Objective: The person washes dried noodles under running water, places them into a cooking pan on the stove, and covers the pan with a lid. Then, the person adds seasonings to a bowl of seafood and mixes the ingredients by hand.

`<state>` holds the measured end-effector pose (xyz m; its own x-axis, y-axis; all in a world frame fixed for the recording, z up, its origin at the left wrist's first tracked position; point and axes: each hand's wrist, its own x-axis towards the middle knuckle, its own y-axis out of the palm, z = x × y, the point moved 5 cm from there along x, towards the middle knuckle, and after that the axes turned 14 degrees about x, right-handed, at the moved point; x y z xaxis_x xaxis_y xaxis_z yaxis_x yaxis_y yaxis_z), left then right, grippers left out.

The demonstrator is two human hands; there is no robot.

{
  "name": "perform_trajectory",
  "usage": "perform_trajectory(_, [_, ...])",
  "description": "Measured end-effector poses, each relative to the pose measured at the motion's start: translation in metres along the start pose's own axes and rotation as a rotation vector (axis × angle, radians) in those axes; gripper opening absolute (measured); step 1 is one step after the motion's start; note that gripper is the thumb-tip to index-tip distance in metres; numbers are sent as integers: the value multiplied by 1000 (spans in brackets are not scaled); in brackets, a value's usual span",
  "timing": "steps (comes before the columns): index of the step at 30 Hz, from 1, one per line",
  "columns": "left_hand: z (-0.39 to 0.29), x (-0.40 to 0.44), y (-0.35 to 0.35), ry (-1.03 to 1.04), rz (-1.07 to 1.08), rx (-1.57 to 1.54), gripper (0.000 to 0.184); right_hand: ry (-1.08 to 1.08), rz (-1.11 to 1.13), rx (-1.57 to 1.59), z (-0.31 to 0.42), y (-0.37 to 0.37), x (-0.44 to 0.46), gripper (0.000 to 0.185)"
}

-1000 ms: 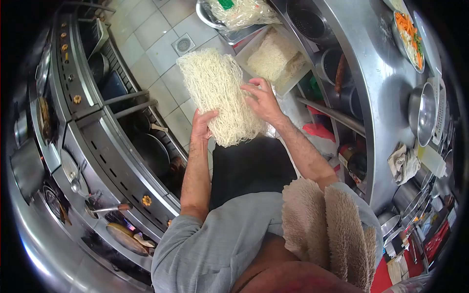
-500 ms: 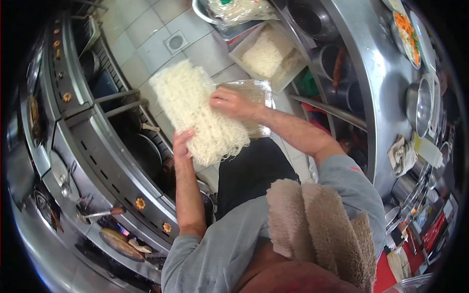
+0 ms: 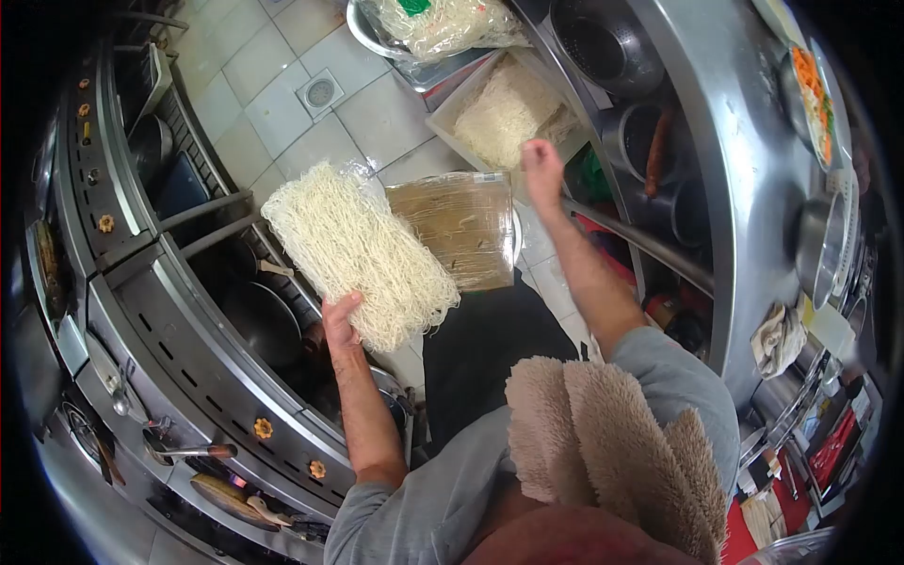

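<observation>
A large flat slab of pale thin noodles (image 3: 363, 259) rests on my left hand (image 3: 341, 322), whose thumb lies over its near left edge; the other fingers are hidden beneath. Under and to the right of the noodles is a brown sheet wrapped in clear plastic (image 3: 457, 226). My right hand (image 3: 541, 169) is raised away from the slab, its fingers curled together, near a white bin (image 3: 452, 127) that holds more pale noodles (image 3: 504, 118). Whether anything is in those fingers is too small to tell.
Stoves (image 3: 212, 348) with pans and ladles run along the left. On the right is a steel counter (image 3: 720, 122) with a plate of shredded vegetables (image 3: 815, 104) and bowls, above shelved pots. A metal bowl (image 3: 363, 33) with bagged noodles sits beyond the bin. Tiled floor (image 3: 282, 94) shows ahead.
My right hand has left the noodles and moved right, toward the bin. The noodles and my left hand have shifted left and nearer, and more of the plastic-wrapped brown sheet shows.
</observation>
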<state>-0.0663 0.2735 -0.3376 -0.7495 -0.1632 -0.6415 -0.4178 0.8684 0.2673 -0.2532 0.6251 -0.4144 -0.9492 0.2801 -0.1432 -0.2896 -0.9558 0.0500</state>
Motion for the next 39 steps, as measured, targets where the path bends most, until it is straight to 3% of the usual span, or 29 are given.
perform_trajectory(2, [9,7,0,-14,-18,2,69,125,-138,-428,-68,-60,34,35])
perform_trajectory(5, [17,10,-2,-35,-93,-49,68,357,-108,-488,-180,-110,64,36])
perform_trajectory(6, [26,12,-11,-77,-149,1,67,301,-71,-734,-182,-105,66,39])
perform_trajectory(8, [32,12,-18,-110,-244,48,67,347,-129,-500,-210,-88,60,49])
perform_trajectory(10, [29,16,-1,-16,-160,5,64,411,-129,-364,-176,-60,57,51])
perform_trajectory(12, [30,14,1,-8,-172,3,64,759,-31,-97,-163,-33,50,48])
perform_trajectory(14, [36,13,3,-27,-194,20,64,782,-6,96,-195,-24,63,46])
perform_trajectory(17, [41,8,12,-119,-137,-18,65,747,-250,201,-152,-6,64,47])
perform_trajectory(18, [45,6,13,-107,-128,-10,66,796,-196,160,-156,0,69,60])
perform_trajectory(20, [56,7,2,-75,-126,25,68,652,-257,251,-172,23,81,42])
perform_trajectory(21, [60,4,0,-78,-110,32,68,644,-273,255,-161,31,80,42])
perform_trajectory(23, [69,1,-4,-87,-129,47,68,624,40,295,-123,53,82,33])
perform_trajectory(24, [71,-2,-4,-108,-136,42,68,583,-68,326,-130,38,79,18])
perform_trajectory(27, [78,-7,-11,-115,-169,72,69,355,-506,11,-220,-54,86,19])
perform_trajectory(30, [80,-14,-11,-120,-213,88,71,397,-663,-180,-244,-122,100,18])
perform_trajectory(34, [90,-18,-20,-126,-243,98,75,404,-540,70,-304,-163,160,16])
perform_trajectory(37, [93,-13,-19,-134,-224,86,77,196,-63,-115,-319,-156,187,11])
perform_trajectory(39, [98,-14,-26,-156,-256,100,78,658,-397,685,-274,-132,172,2])
